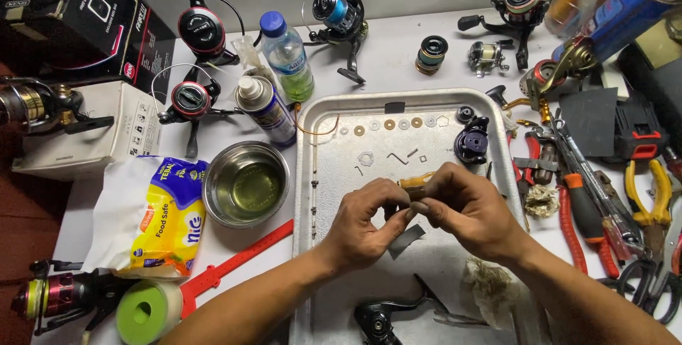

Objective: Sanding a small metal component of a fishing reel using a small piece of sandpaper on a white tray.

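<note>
One yellow packet [169,218] beside bowl [246,183]

Taking the steel bowl [246,183] as my landmark: just left of it lies a white and yellow plastic packet [158,213]. Up-left sits a white carton [92,132], and beyond that a black box [106,22]. Just above stand a blue-labelled spray can [268,109] and a blue-labelled water bottle [286,55].

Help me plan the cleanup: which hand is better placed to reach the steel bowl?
Probably left. The left hand sits on the steel bowl's side; the right hand is farther off and grips the brass part.
</note>
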